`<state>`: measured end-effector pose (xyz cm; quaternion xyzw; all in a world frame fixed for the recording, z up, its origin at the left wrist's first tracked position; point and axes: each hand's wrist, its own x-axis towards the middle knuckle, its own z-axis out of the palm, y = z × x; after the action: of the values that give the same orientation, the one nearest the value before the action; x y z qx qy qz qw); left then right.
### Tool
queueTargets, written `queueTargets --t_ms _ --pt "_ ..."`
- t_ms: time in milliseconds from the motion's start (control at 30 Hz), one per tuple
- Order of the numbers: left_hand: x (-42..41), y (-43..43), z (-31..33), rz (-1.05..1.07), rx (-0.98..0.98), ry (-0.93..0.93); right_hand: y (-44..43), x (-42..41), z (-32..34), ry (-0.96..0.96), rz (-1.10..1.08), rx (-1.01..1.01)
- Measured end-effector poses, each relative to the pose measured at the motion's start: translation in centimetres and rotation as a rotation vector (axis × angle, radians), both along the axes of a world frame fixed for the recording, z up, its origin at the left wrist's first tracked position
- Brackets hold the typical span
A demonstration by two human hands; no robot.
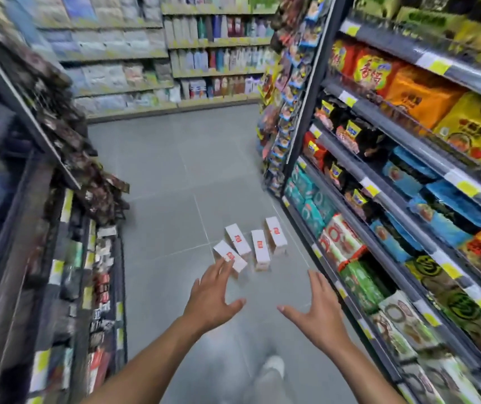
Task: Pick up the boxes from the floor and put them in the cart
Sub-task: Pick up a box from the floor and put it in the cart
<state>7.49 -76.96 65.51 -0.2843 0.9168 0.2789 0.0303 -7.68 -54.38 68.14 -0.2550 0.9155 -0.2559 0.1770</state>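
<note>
Several white boxes with red labels lie on the grey tiled floor (175, 158) of a shop aisle: the nearest box (231, 259), one behind it (238, 239), a third (260, 250) and the farthest (276, 235). My left hand (213, 295) is stretched forward with fingers spread, its fingertips overlapping the nearest box in the view; whether they touch it is unclear. My right hand (319, 309) is held out open, short of the boxes and to their right. Both hands hold nothing. No cart is in view.
Stocked shelves line both sides of the aisle: a dark rack (67, 258) on the left and snack shelves (394, 228) close on the right. More shelving (192, 62) closes the far end. My foot in a white shoe (274, 365) is below the hands.
</note>
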Motion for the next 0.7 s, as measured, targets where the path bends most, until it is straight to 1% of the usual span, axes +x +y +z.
queueTargets --t_ms 233,433,600,700 --pt "-2.3 -6.1 -1.9 0.055 0.001 -0.059 -8.2 -3.7 -2.8 -0.056 0.078 0.012" --pt "-7.6 -13.4 -2.6 0.095 -0.005 -0.128 -16.4 -9.0 -5.8 -0.121 0.113 0.059" --pt "-13.9 -20.9 -4.0 0.048 -0.023 -0.217 -23.1 -14.4 -8.7 -0.194 0.082 0.098" --pt "-17.4 -24.6 -5.9 -0.002 -0.028 -0.287 -26.1 -17.2 -11.0 -0.265 0.092 0.173"
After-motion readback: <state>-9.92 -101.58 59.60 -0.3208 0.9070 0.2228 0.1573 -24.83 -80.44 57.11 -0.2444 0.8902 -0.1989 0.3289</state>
